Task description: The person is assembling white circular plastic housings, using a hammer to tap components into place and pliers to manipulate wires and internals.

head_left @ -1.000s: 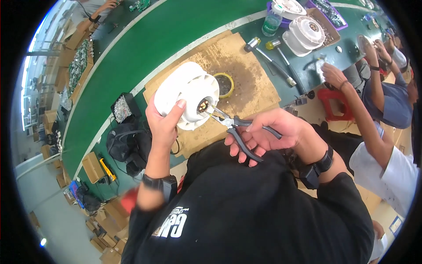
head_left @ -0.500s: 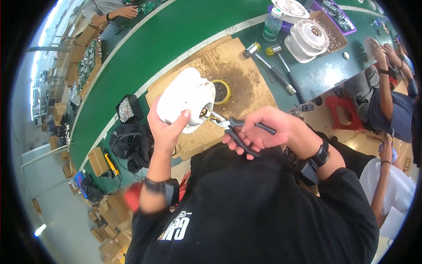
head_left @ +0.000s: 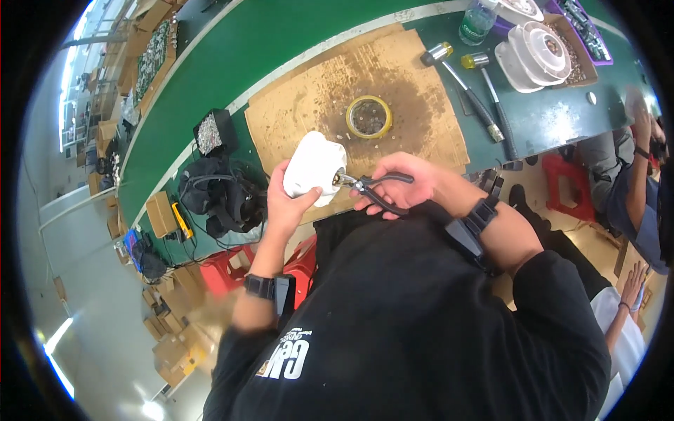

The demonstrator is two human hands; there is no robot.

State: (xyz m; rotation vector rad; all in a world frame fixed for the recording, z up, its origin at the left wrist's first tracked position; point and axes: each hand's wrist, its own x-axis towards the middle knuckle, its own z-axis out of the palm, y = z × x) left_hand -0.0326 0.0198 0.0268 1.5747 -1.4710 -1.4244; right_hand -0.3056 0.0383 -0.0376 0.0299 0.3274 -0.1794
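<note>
Left hand (head_left: 286,200) clasps white motor housing (head_left: 314,167); right hand (head_left: 404,184) squeezes pliers (head_left: 372,188), tips at housing's metal hub, above cardboard-covered desk (head_left: 295,42).

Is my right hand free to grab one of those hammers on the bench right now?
Probably not yet. The right hand is closed around the pliers, working at the white housing. The hammers lie uncovered farther along the green bench.

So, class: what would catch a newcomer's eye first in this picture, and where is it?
At centre, the left hand holds up a white round housing while the right hand works pliers into its metal hub. Behind them a brown board with a yellow-rimmed dish lies on the green bench.
</note>
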